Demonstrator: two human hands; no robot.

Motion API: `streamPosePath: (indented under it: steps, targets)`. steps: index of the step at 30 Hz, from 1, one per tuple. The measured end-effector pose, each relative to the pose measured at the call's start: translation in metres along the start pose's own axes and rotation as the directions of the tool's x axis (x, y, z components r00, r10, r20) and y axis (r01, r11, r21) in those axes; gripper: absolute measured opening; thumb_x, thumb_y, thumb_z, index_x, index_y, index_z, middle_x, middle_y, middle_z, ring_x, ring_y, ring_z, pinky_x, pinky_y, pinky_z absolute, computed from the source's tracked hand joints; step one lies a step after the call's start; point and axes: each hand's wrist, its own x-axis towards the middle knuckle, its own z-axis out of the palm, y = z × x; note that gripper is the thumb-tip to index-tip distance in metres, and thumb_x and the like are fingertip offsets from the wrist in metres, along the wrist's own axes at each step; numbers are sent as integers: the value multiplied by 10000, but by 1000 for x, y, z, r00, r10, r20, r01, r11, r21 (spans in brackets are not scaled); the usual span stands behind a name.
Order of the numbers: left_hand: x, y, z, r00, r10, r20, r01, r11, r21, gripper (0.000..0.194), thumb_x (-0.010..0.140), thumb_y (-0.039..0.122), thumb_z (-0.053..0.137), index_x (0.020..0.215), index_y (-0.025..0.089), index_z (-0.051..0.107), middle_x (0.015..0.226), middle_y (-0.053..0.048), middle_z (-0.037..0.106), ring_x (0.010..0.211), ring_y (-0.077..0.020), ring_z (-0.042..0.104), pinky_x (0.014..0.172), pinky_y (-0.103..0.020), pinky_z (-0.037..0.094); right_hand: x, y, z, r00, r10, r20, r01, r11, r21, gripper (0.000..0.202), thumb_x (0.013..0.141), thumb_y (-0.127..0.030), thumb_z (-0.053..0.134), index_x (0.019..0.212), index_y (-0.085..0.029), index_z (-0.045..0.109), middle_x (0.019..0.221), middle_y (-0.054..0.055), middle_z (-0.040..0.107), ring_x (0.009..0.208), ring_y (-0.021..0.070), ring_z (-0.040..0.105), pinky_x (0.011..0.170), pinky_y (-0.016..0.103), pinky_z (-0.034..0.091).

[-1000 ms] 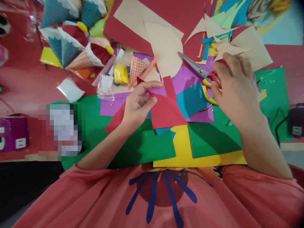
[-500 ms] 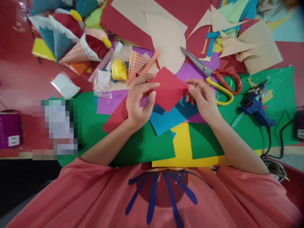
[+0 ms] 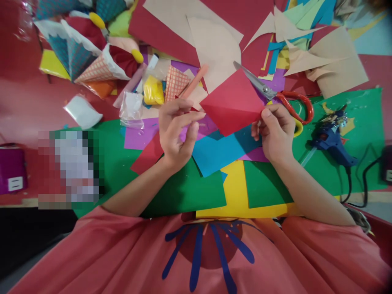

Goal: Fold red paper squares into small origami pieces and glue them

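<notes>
A red square of paper (image 3: 234,92) with a crease across it is held up in the middle of the head view. My right hand (image 3: 277,132) pinches its right corner between thumb and finger. Just left of the paper's other corner, my left hand (image 3: 177,132) is raised with its fingers apart, nothing visible in it. Under the hands lie a blue paper strip (image 3: 216,153) and another red paper (image 3: 147,155). Large scissors (image 3: 263,87) with red and yellow handles rest behind my right hand, their lower handle partly hidden by it.
To the right lies a blue glue gun (image 3: 333,141) with its cord, on green sheeting (image 3: 272,183). Fabric cones (image 3: 79,57) crowd the back left, near small plastic packets (image 3: 82,112). Beige cut pieces (image 3: 337,61) fill the back right. A blurred-out object (image 3: 72,167) sits at left.
My right hand has moved to the right, taking the red square with it and away from my left fingers. My left hand has shifted slightly left.
</notes>
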Motion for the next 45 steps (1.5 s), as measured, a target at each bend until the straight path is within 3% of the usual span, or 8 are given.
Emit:
streamPosePath:
  steps: [7,14,20,23,27,36,41,45]
  targets:
    - [-2,-4,5,971,86,221,-77,996,-51,446,944,395,495,1382,325,448,1352,-57,510,1272,-212,503,948,-337,528,-11,-1,4,989,-135,-60,129,987,-96,267,844,-492,628,779,-241,566,588,-53,586,418,86,547,372,235,392]
    - [-8,-11,8,907,-85,411,210,940,-269,626,915,501,512,1475,399,253,1573,-31,304,1433,-274,355,1114,-477,410,-17,-3,6,974,-217,65,221,973,-70,226,822,-456,668,771,-244,604,592,-58,590,419,66,548,387,221,421]
    - [-9,8,10,856,-204,474,415,818,-398,644,858,537,588,1433,402,332,1518,-27,421,1411,-246,403,1097,-439,446,-23,-3,6,985,-83,149,82,997,11,234,823,-470,660,789,-242,622,560,-47,613,410,89,541,379,237,448]
    - [-8,18,13,768,-314,558,590,685,-428,698,805,623,602,1406,354,369,1359,-54,586,1293,-241,542,1019,-395,519,-23,-5,6,974,-36,224,43,999,-27,295,799,-516,666,744,-229,623,548,-43,603,400,79,518,364,227,417]
    - [-8,24,16,694,-284,662,673,582,-456,627,813,602,607,1332,305,417,1171,-59,685,1112,-223,661,895,-354,577,-23,-10,6,935,-39,353,102,982,-162,307,812,-495,657,685,-217,628,590,-25,623,447,74,522,426,235,420]
    - [-15,26,16,761,-387,521,617,680,-396,451,777,473,714,1093,219,518,1062,-46,694,990,-188,686,848,-311,577,-21,-11,7,855,-148,498,323,903,-285,240,812,-403,680,656,-227,629,625,-4,667,502,105,525,484,263,388]
    - [-15,16,17,757,-507,412,648,664,-373,488,758,510,717,1088,204,526,998,-41,705,901,-187,702,765,-305,589,-23,-8,3,919,-308,245,372,883,-287,104,871,-308,572,783,-267,608,801,15,679,719,164,621,666,335,498]
    - [-14,9,18,747,-537,392,665,609,-432,514,739,509,735,1101,216,517,1003,-34,717,938,-200,711,804,-330,592,-19,-4,-3,893,-449,34,436,843,-315,312,878,-303,507,570,-262,529,856,29,707,918,237,635,917,470,463]
